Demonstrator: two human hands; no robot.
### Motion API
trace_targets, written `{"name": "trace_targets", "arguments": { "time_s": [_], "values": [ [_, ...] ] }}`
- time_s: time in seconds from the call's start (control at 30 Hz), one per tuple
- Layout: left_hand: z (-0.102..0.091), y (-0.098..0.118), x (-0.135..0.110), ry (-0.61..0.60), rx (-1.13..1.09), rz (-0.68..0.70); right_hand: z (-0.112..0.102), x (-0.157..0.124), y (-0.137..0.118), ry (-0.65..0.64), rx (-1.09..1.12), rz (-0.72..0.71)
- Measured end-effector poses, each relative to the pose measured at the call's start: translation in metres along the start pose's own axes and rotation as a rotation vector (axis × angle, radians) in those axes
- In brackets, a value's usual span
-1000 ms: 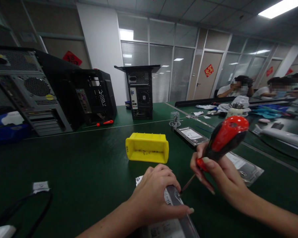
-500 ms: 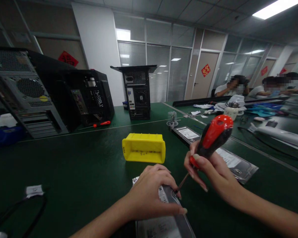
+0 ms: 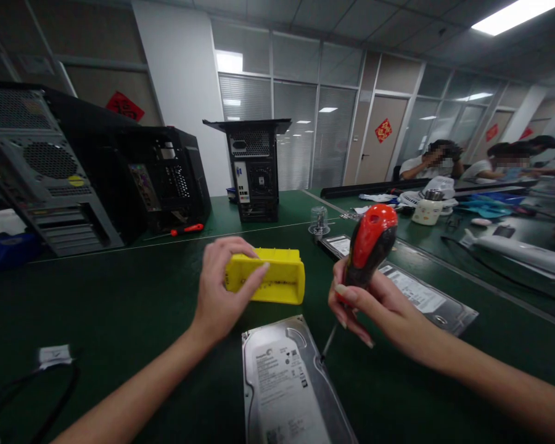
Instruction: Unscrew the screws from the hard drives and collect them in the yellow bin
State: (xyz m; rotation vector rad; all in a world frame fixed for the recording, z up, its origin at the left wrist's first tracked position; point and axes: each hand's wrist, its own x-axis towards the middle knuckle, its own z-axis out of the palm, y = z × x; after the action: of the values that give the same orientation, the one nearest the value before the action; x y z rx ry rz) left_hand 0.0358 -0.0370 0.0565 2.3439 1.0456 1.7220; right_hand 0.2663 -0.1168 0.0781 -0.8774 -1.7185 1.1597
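A silver hard drive point(image 3: 284, 376) with a white label lies on the green table in front of me. My right hand point(image 3: 358, 296) is wrapped round a red and black screwdriver point(image 3: 374, 237). Its shaft slants down and its tip meets the drive's right edge. Over the left end of a yellow bin point(image 3: 282, 287) is my left hand point(image 3: 226, 287), thumb and fingers apart. Whether it touches the bin I cannot tell. Small dark bits, probably screws, lie inside the bin.
More hard drives point(image 3: 416, 293) lie beyond my right hand. Computer cases point(image 3: 254, 172) stand at the back and left, a red-handled screwdriver point(image 3: 187, 229) near them. A clear domed object point(image 3: 319, 220) stands behind the drives. A cable point(image 3: 32, 376) lies at left; people sit far right.
My left hand has let go of the hard drive and moved up and left to the yellow bin. The screwdriver handle has shifted slightly left, its tip still at the drive's edge.
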Motion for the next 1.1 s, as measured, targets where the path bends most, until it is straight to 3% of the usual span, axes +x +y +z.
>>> {"name": "trace_targets", "arguments": {
  "time_s": [0.07, 0.23, 0.37, 0.97, 1.1],
  "values": [
    [-0.005, -0.022, 0.005, 0.071, 0.105, -0.104, 0.000, -0.003, -0.002, -0.010, -0.002, -0.004],
    [-0.004, -0.060, -0.007, -0.105, 0.136, -0.362, 0.004, -0.008, -0.009, -0.025, -0.042, 0.001],
    [0.001, -0.059, -0.017, -0.166, 0.076, -0.313, 0.006, -0.012, -0.010, -0.030, -0.074, 0.034],
    [0.003, -0.054, -0.021, -0.195, 0.030, -0.265, 0.004, -0.015, -0.008, -0.026, -0.013, 0.016],
    [-0.001, -0.051, -0.019, -0.072, 0.124, -0.187, 0.004, -0.014, -0.010, -0.016, -0.033, 0.022]
  ]
}}
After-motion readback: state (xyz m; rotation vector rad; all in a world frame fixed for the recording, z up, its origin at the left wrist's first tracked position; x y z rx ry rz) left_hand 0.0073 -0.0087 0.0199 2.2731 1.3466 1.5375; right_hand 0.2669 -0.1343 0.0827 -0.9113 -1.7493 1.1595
